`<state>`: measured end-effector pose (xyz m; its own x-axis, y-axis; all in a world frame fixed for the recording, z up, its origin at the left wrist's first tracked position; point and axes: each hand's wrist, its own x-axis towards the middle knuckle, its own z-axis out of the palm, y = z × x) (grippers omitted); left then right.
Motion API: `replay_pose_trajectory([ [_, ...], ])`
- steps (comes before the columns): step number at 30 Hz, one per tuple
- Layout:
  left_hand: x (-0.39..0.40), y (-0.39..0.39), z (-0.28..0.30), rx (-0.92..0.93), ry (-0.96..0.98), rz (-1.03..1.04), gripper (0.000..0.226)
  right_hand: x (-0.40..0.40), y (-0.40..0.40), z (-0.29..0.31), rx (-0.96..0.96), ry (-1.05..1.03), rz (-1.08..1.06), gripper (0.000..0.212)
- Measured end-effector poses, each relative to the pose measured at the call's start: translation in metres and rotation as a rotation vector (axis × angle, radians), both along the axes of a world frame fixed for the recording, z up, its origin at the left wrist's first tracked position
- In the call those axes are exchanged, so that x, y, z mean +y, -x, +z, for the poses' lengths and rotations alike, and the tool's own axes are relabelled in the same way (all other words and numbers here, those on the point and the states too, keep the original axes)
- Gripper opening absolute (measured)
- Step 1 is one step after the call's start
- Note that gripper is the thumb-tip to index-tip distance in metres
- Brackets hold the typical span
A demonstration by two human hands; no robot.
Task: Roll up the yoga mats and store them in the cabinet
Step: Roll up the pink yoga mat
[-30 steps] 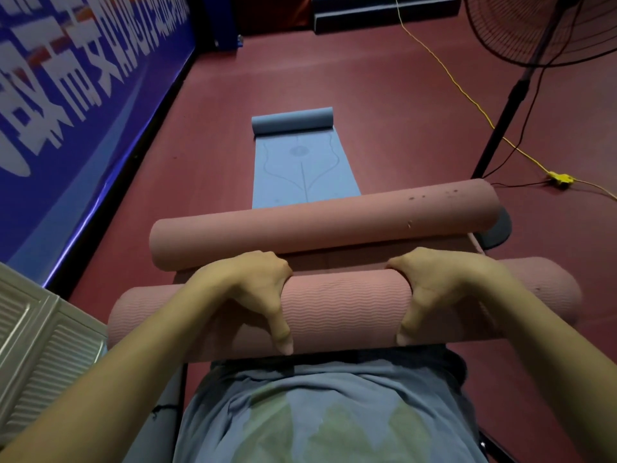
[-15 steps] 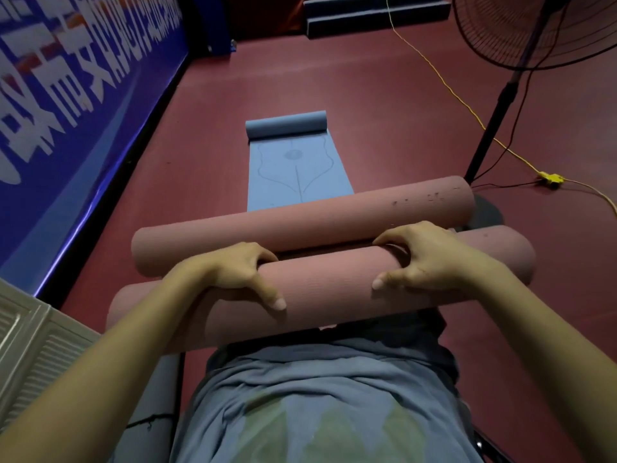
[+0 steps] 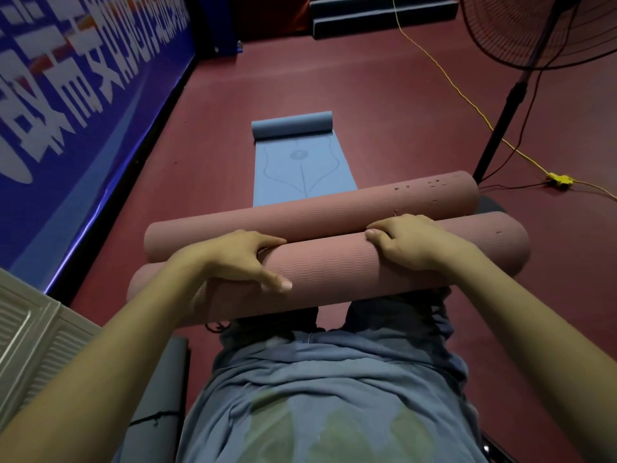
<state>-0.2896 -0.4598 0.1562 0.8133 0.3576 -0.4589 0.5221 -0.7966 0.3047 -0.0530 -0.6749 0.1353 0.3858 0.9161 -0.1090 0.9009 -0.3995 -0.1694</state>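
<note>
Dark red sports floor (image 3: 384,105), with a blue banner (image 3: 76,105) bearing large white lettering along the left wall and dark steps (image 3: 384,11) at the far end. On the right, a standing fan (image 3: 534,31) on a black pole, and a yellow cable (image 3: 467,105) across the floor to a yellow plug block (image 3: 561,179). At lower left, a pale slatted cabinet door (image 3: 36,342), with a dark grey panel (image 3: 163,385) just beside it.

Near the middle, two rolled pink mats lying crosswise, side by side and touching. Near pink roll (image 3: 334,272) held by both hands above the lap. Left hand (image 3: 240,259) curled over the roll's left part, thumb pressed on the near face, fingers over the top into the seam between the rolls. Right hand (image 3: 410,242) wrapped over the roll's right part, fingertips at the same seam, thumb out of sight. Far pink roll (image 3: 317,212) just behind the near one, dotted with small dark marks near its right end. Whether that roll lies on the floor or is carried too: cannot tell.

Beyond both rolls, a blue mat (image 3: 302,172) flat on the floor, only its far end rolled up, a faint line pattern on its open part. At the bottom, a blue-grey shirt (image 3: 320,396) and dark trousers (image 3: 400,305).
</note>
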Motion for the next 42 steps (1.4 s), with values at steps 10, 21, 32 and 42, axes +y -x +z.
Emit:
replay_pose_trajectory([
  [10,-0.006,-0.021,-0.012,0.101,-0.180,0.013,0.147,0.024,-0.008,-0.002,-0.007,0.089,-0.069,0.056],
  [21,-0.013,-0.019,-0.002,0.020,-0.090,-0.026,0.089,0.022,-0.013,-0.004,0.016,0.140,-0.108,0.058],
  [32,-0.028,-0.003,-0.004,0.175,0.259,-0.059,0.067,-0.001,-0.005,-0.007,0.283,0.332,-0.078,0.063],
  [42,-0.019,-0.018,-0.003,0.134,0.137,-0.123,0.141,-0.002,-0.008,-0.008,0.220,0.224,-0.136,0.063],
])
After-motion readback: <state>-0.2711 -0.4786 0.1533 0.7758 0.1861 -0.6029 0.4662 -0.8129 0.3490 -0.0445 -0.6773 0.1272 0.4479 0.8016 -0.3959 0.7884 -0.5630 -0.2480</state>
